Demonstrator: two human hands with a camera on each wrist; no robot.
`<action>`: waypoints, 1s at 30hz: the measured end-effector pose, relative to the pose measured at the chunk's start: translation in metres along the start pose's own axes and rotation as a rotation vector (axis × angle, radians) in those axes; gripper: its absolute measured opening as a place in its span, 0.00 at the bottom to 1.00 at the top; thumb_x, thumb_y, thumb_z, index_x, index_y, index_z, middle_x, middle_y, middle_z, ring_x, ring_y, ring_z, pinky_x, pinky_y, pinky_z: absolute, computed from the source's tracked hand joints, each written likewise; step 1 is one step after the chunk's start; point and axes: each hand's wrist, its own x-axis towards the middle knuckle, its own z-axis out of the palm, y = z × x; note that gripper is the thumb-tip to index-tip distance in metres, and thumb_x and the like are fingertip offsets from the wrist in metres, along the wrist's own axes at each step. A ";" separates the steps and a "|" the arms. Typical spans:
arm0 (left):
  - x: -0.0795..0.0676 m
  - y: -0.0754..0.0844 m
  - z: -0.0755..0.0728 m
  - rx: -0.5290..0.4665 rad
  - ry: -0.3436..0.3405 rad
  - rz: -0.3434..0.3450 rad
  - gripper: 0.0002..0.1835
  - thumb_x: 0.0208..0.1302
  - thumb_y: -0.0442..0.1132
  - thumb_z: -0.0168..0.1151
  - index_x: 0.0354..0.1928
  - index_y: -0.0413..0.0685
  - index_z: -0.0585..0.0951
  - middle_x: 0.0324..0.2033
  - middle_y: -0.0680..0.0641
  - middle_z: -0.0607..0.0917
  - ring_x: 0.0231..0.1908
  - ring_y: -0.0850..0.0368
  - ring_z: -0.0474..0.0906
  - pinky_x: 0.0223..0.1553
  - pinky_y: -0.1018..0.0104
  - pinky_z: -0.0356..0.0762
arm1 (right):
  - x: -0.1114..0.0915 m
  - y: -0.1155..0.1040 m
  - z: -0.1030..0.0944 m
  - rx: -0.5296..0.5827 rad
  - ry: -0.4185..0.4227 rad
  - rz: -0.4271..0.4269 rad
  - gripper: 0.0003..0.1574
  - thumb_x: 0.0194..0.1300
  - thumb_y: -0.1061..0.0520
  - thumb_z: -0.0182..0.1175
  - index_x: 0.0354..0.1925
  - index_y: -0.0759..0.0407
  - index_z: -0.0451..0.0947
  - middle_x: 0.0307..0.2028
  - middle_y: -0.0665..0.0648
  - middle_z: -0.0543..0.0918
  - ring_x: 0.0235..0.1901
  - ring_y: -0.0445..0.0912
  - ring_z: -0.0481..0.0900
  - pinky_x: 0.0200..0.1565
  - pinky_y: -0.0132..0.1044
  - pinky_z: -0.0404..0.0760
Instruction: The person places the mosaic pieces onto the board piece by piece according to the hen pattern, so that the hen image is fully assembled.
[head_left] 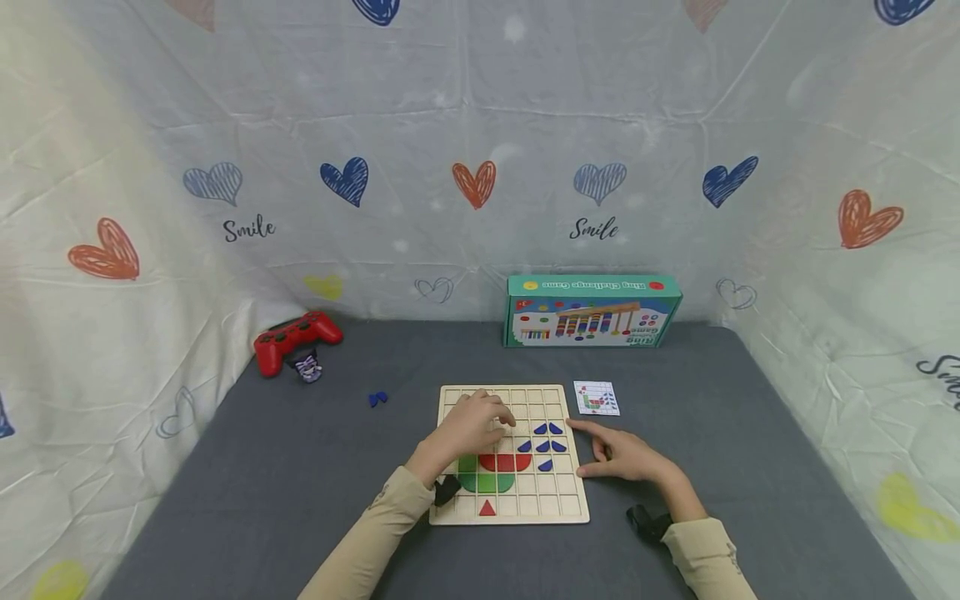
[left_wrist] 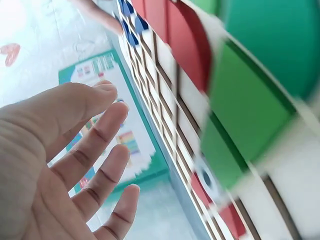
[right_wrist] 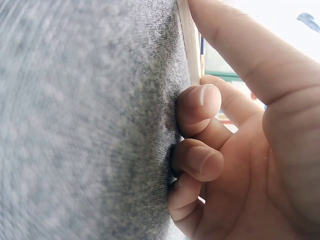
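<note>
A wooden grid board [head_left: 551, 504] lies on the table, its cells partly filled with coloured pieces. Blue petal-shaped pieces [head_left: 555, 428] sit at its right, red pieces [head_left: 505, 462] and green pieces [head_left: 487, 482] nearer the middle, and a red triangle [head_left: 487, 508] close to the front edge. Over the board's upper left part hovers my left hand [head_left: 472, 425]; its fingers bend loosely, and the left wrist view shows nothing held. My right hand [head_left: 626, 454] touches the board's right edge with extended thumb and index finger, the other fingers curled against the cloth.
Two loose blue pieces [head_left: 378, 399] lie left of the board. A printed pattern card [head_left: 597, 398] is beside its upper right corner. Farther back stand a green game box [head_left: 592, 312], a red game controller [head_left: 296, 340] and a small cartoon figure [head_left: 307, 367].
</note>
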 end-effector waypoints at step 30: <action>-0.068 -0.104 -0.027 -0.009 0.148 -0.226 0.11 0.51 0.38 0.69 0.39 0.55 0.84 0.34 0.56 0.83 0.39 0.55 0.74 0.44 0.48 0.69 | 0.000 0.001 0.001 0.009 0.004 -0.018 0.47 0.53 0.41 0.66 0.67 0.52 0.61 0.20 0.46 0.68 0.17 0.35 0.61 0.22 0.28 0.60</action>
